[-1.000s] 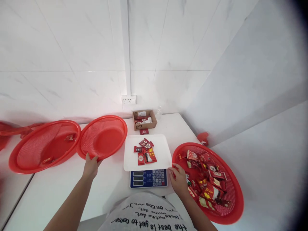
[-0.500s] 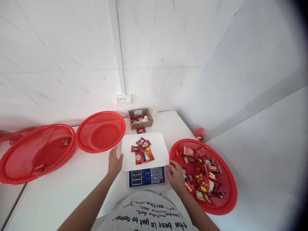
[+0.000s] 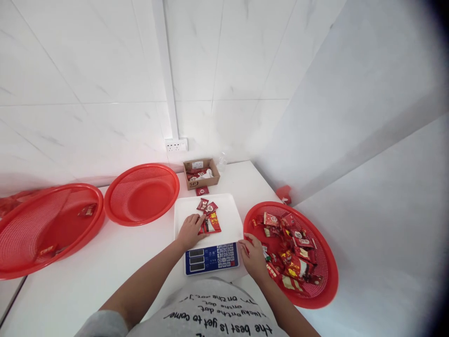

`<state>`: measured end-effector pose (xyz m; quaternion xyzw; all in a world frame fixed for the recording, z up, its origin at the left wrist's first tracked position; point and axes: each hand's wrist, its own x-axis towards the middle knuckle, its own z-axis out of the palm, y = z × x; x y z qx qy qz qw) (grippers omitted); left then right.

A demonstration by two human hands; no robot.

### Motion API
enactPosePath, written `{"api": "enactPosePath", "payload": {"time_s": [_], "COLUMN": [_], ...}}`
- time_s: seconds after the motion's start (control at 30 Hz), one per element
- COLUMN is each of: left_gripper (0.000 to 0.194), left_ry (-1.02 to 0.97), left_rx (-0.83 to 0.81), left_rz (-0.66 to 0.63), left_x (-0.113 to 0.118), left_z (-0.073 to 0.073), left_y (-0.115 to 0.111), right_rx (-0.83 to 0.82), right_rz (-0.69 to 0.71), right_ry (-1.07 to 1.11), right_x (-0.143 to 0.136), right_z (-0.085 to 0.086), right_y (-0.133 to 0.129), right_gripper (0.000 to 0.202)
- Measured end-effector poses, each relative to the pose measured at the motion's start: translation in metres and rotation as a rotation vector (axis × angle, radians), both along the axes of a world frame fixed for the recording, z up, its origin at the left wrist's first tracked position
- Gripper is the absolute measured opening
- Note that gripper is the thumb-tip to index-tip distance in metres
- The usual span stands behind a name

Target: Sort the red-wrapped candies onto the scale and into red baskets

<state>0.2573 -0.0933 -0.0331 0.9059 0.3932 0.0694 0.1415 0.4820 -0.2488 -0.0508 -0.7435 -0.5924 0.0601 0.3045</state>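
Observation:
A digital scale point(image 3: 212, 259) with a blue keypad stands in front of me, a white tray point(image 3: 229, 210) on top. Small red snack packets point(image 3: 211, 208) and a larger red-and-yellow packet point(image 3: 212, 223) lie on the tray. My left hand point(image 3: 190, 231) is over the tray's left front, fingers and thumb apart around the left packets and partly covering them. Whether it grips one is unclear. At the tray's right front corner, my right hand point(image 3: 253, 255) has its fingers loosely bent and apart, beside the basket's rim, with nothing visible in it.
On the right a red basket point(image 3: 331, 285) holds many snack packets. Two more red baskets stand at left; the far-left one point(image 3: 99, 206) has a few packets, and the other point(image 3: 177, 187) is nearer the scale. Behind the tray are a cardboard box point(image 3: 201, 183) and a single red packet point(image 3: 202, 191).
My left hand has moved right, from beside the tray to over the packets on it. My right hand has stayed by the tray's corner. The view has shifted slightly.

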Motion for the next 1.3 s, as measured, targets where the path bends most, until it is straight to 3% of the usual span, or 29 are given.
{"api": "enactPosePath", "payload": {"time_s": [0.13,0.3,0.4,0.47,0.6,0.7,0.77,0.87,0.97,1.1,1.2,1.3], "left_gripper": [0.050,0.022,0.018,0.019,0.017,0.026,0.040,0.053,0.060,0.084,0.104,0.100], "left_ry": [0.009,-0.119,-0.238,-0.314,-0.370,-0.298,-0.197,-0.086,-0.061,-0.005,0.078,0.137], "left_rx": [0.019,-0.045,-0.046,-0.009,0.095,0.126,0.141,0.180,0.113,-0.076,-0.142,-0.137], "left_rz": [-0.042,0.028,0.089,0.198,0.536,0.701,0.742,0.647,0.378,0.055,-0.044,-0.066], "left_x": [-0.004,-0.008,-0.017,-0.028,-0.063,-0.086,-0.092,-0.077,-0.039,0.017,0.047,0.062], "left_z": [-0.001,0.001,0.008,0.018,0.044,0.061,0.065,0.058,0.040,0.020,0.012,0.008], "left_y": [0.000,0.001,0.012,0.027,0.067,0.091,0.098,0.093,0.075,0.051,0.044,0.042], "right_rx": [-0.010,0.008,0.014,0.008,0.000,0.007,0.015,0.018,0.005,-0.015,-0.018,-0.007], "right_rz": [-0.003,0.002,0.005,0.003,-0.005,-0.001,0.001,0.002,0.003,-0.008,-0.016,-0.025], "right_ry": [0.003,0.011,0.010,0.007,0.017,0.026,0.027,0.027,0.029,0.032,0.032,0.033], "right_x": [0.000,0.000,0.000,0.000,0.000,0.000,0.001,0.001,0.001,0.001,0.000,-0.001], "right_z": [0.000,0.000,0.000,0.000,0.001,0.001,0.000,-0.002,-0.003,0.000,0.002,0.003], "right_y": [0.000,0.000,0.000,0.000,0.000,0.000,0.000,0.001,0.001,0.001,0.000,0.000], "right_gripper": [0.023,0.023,0.023,0.023,0.023,0.023,0.023,0.022,0.023,0.022,0.022,0.021]}}
